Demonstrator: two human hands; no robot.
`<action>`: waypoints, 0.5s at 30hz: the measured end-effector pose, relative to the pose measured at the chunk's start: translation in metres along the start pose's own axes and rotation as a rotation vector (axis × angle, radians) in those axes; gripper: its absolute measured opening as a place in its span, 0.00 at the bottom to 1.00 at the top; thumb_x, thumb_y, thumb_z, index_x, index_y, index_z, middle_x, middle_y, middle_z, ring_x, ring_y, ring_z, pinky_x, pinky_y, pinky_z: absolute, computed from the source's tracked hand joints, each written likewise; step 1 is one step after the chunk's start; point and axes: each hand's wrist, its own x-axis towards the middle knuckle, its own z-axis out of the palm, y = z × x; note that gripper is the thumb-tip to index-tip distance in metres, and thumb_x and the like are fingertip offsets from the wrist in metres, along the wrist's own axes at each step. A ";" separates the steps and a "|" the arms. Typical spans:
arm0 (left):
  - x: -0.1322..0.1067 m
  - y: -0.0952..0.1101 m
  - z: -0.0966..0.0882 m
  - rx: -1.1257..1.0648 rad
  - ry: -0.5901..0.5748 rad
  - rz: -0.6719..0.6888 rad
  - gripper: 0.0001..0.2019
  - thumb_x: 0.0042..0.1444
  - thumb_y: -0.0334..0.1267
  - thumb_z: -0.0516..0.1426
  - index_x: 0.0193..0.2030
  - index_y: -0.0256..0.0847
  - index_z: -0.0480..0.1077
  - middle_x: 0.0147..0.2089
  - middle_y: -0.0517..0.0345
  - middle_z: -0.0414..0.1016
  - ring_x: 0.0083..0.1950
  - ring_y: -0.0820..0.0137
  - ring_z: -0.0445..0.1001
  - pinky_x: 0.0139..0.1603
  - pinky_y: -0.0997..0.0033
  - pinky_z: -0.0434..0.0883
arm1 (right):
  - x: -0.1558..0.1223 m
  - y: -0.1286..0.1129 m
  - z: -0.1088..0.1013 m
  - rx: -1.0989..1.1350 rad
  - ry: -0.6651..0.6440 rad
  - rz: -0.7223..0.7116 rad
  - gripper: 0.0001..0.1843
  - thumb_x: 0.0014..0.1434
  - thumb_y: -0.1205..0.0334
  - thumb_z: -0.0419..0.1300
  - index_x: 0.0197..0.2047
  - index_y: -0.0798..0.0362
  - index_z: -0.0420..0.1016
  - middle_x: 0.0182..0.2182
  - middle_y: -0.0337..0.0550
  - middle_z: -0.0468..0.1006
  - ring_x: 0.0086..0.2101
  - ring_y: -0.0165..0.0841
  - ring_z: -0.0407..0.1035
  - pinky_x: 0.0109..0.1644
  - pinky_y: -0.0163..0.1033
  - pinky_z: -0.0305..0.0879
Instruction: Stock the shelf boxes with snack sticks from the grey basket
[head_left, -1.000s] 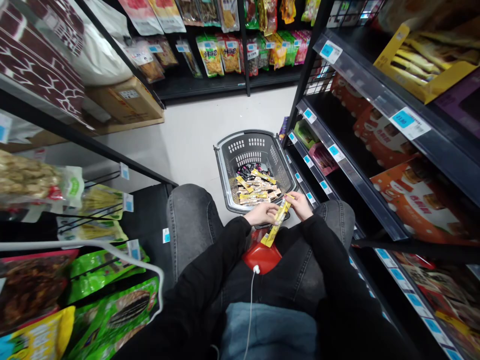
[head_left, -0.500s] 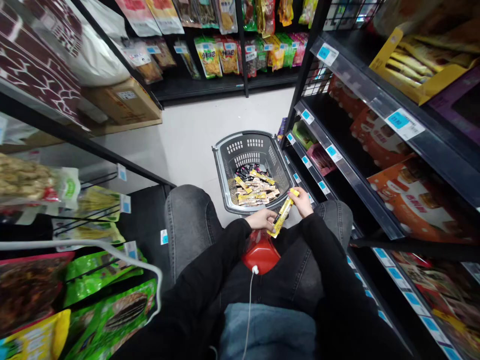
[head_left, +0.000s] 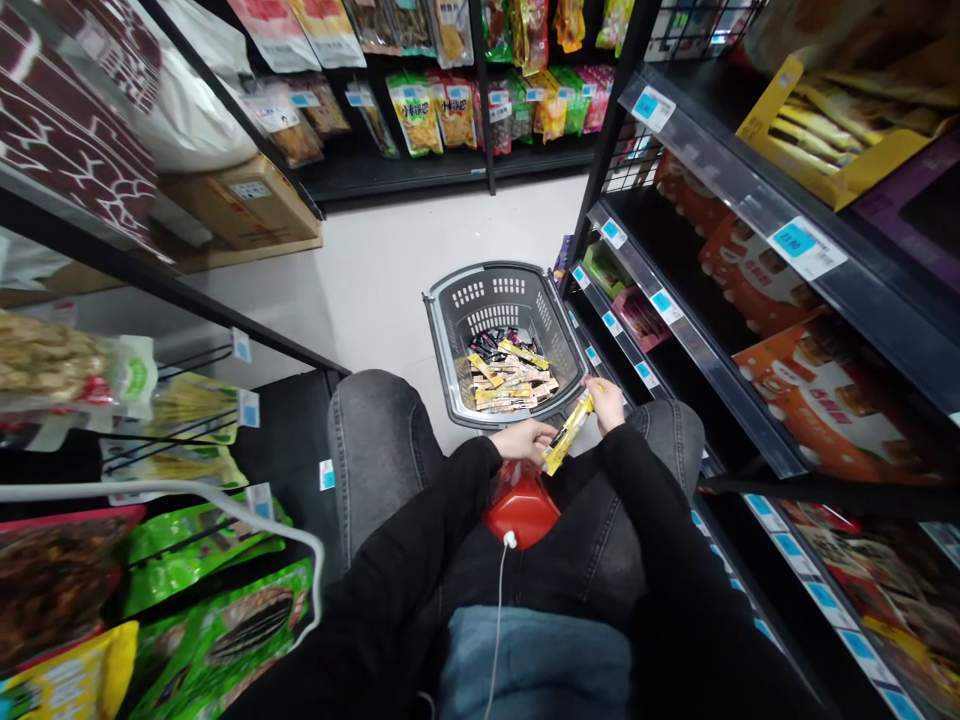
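Head view: the yellow packet (head_left: 568, 433) slants just this side of the basket (head_left: 448, 345). The right hand (head_left: 609, 404) pinches its top end, and the left hand (head_left: 527, 440) curls its fingers on the lower end. A pile (head_left: 510, 378) of similar ones lies inside the basket.

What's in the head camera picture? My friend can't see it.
A seated person's right hand holds a yellow packet, the left hand touching its lower end, near a grey basket of similar packets on a shop aisle floor between snack shelves.
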 end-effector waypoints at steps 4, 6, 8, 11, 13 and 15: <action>-0.002 0.005 -0.007 -0.064 0.184 -0.028 0.25 0.27 0.20 0.62 0.38 0.33 0.71 0.26 0.64 0.74 0.27 0.76 0.72 0.30 0.78 0.69 | 0.003 -0.003 -0.007 0.077 0.103 0.065 0.21 0.48 0.44 0.57 0.26 0.57 0.70 0.15 0.40 0.71 0.18 0.31 0.67 0.21 0.34 0.63; -0.004 0.011 -0.012 -0.107 0.357 -0.025 0.21 0.30 0.21 0.62 0.37 0.33 0.71 0.27 0.61 0.75 0.28 0.74 0.73 0.32 0.75 0.70 | 0.008 -0.005 -0.009 0.115 0.146 0.066 0.23 0.51 0.43 0.53 0.30 0.57 0.71 0.18 0.43 0.74 0.21 0.33 0.70 0.23 0.35 0.65; -0.006 0.017 -0.020 -0.108 0.583 0.010 0.15 0.37 0.26 0.60 0.37 0.32 0.71 0.29 0.57 0.75 0.31 0.71 0.74 0.37 0.69 0.72 | 0.015 -0.007 -0.007 0.081 0.139 0.060 0.24 0.56 0.45 0.47 0.37 0.59 0.70 0.23 0.47 0.77 0.26 0.35 0.72 0.27 0.37 0.68; -0.015 0.022 -0.034 0.098 1.089 0.113 0.14 0.46 0.33 0.56 0.41 0.32 0.69 0.38 0.49 0.75 0.42 0.63 0.74 0.47 0.60 0.70 | 0.028 -0.014 0.006 -0.186 0.056 0.087 0.25 0.61 0.50 0.39 0.43 0.59 0.69 0.28 0.50 0.78 0.31 0.35 0.73 0.33 0.39 0.69; -0.020 0.019 -0.047 0.360 1.358 0.204 0.20 0.47 0.35 0.56 0.48 0.33 0.66 0.50 0.43 0.71 0.55 0.59 0.67 0.57 0.56 0.62 | 0.040 -0.022 0.015 -0.323 0.050 0.075 0.22 0.60 0.52 0.43 0.39 0.58 0.71 0.27 0.49 0.78 0.31 0.36 0.73 0.35 0.41 0.69; -0.021 0.012 -0.061 0.455 1.402 0.198 0.21 0.48 0.39 0.54 0.50 0.34 0.64 0.53 0.42 0.69 0.58 0.56 0.64 0.59 0.54 0.58 | 0.056 -0.037 0.019 -0.421 0.085 0.006 0.13 0.54 0.55 0.53 0.33 0.54 0.73 0.27 0.47 0.78 0.33 0.37 0.73 0.39 0.41 0.68</action>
